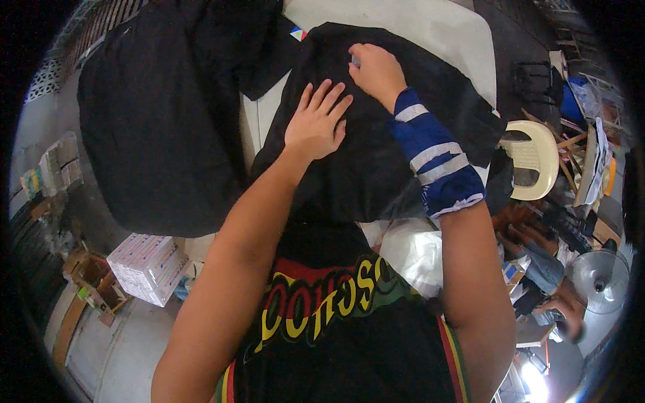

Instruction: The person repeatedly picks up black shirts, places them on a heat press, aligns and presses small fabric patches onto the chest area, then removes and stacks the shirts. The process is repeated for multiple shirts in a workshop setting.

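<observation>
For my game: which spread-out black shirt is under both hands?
The right-side black shirt: both hands are over it, while the left-side black shirt has neither.

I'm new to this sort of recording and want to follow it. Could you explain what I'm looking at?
There is no machine here, just a person's two bare hands. The one picture comes from a wide camera worn on the head, looking down; its lens bends straight edges. The picture's left is the person's left. On a white table lie two black garments: a left garment and a right garment. The left hand rests on the right garment, fingers spread. The right hand holds a small greyish thing, too hidden to identify. A blue wrap covers the right wrist.
</observation>
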`<state>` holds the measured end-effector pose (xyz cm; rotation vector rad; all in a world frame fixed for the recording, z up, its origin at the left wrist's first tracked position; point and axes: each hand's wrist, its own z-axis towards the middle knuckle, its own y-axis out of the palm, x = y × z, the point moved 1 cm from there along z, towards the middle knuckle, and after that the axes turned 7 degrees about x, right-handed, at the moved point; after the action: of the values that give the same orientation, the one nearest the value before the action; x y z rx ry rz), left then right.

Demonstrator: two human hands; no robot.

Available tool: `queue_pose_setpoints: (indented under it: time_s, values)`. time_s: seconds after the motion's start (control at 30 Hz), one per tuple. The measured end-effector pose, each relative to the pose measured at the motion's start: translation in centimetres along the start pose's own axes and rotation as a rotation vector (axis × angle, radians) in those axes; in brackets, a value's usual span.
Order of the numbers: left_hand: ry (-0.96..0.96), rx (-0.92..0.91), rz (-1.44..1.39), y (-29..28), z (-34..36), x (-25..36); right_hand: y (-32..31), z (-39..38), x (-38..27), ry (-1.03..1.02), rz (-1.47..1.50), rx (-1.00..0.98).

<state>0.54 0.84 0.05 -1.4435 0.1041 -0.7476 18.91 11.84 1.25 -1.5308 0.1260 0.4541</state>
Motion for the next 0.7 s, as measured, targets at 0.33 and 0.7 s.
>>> queue_pose_setpoints:
  time_s: [0.33,0.7]
  values:
    - [0.015,0.013,-0.016,0.1,-0.1,0.1,-0.6,-0.4,4.1,0.180,0.458,0.236]
    - [0.005,-0.022,0.025,0.0,0.0,0.2,-11.5,-18.6,30.0,1.246,-0.001,0.820]
